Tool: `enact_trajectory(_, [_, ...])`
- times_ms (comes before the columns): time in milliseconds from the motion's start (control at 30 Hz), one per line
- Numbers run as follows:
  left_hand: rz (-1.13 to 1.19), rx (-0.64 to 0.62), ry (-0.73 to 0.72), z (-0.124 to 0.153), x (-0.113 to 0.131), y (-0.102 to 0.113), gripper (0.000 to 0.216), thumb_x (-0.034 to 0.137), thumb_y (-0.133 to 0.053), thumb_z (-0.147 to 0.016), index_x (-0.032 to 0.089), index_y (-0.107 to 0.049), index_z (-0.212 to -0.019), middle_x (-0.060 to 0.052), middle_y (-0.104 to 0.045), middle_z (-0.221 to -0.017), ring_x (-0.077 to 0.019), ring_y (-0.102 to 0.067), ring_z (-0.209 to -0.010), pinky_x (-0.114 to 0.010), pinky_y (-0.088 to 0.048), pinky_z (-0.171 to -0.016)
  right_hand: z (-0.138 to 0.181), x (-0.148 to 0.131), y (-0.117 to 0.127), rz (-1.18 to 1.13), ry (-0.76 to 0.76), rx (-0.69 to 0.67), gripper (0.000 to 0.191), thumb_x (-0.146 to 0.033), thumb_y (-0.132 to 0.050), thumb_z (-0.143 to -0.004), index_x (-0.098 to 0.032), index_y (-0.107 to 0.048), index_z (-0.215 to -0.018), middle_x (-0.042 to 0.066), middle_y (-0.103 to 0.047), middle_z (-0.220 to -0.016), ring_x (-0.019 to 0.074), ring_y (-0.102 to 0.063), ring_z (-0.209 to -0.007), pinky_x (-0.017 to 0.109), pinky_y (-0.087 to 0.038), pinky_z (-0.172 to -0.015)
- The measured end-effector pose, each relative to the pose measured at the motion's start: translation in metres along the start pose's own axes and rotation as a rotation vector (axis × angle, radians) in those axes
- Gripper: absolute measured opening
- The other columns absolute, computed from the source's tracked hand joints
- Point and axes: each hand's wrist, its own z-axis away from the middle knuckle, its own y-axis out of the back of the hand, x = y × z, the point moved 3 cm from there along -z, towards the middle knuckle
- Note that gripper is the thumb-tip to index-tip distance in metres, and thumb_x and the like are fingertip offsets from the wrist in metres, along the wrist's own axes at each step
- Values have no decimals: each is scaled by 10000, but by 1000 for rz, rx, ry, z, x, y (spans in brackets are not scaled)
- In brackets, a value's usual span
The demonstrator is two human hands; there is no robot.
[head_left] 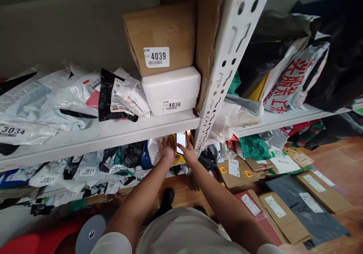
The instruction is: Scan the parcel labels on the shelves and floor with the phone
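My right hand (189, 152) grips a smartphone (181, 140) with a lit screen, its thumb lying across the lower part of the screen. Just left of it, my left hand (168, 151) reaches among the parcels on the lower shelf with fingers stretched out and apart. Those fingers are against or very near a pale plastic mailer (154, 150) and a yellow parcel (176, 159); exact contact is hard to make out. The yellow parcel sits behind the phone and is partly hidden by it and by both hands.
Above my hands runs a white shelf edge (113, 138), with a cardboard box (172, 31) stacked on a white foam-wrapped box (171, 84). A perforated metal post (224, 68) stands at the right. Flat cardboard parcels (285, 218) lie on the floor. A grey round disc (90, 233) is lower left.
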Motion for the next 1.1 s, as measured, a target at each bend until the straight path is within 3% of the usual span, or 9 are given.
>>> enact_trajectory(400, [-41,-37,49,1,4,4,852,548,-634,-724,93,-397,-1404,-239,-330,-1464,-474,-199,-1352,-622,-60,-1094,3,3,-6,-39,-47,26,338,-239,-600,-883,-183,-536,-1210,78,-616,-1168,235,-620,-1007,470,-516,-875])
enact_trajectory(833, [29,45,13,-11,1,-8,866,519,-702,-665,47,-467,-1352,-268,-387,-1419,-513,-265,-1310,-627,-33,-1094,3,0,-6,-59,-77,30,327,-240,-602,-882,-180,-546,-1198,76,-628,-1151,233,-625,-1002,469,-519,-872])
enact_trajectory(1100, [58,87,9,-11,3,-4,812,457,-739,-633,37,-530,-1296,-274,-442,-1373,-517,-320,-1275,-630,-69,-1089,3,-1,-6,-88,-102,36,332,-239,-601,-883,-179,-541,-1204,75,-630,-1142,232,-629,-994,466,-522,-867])
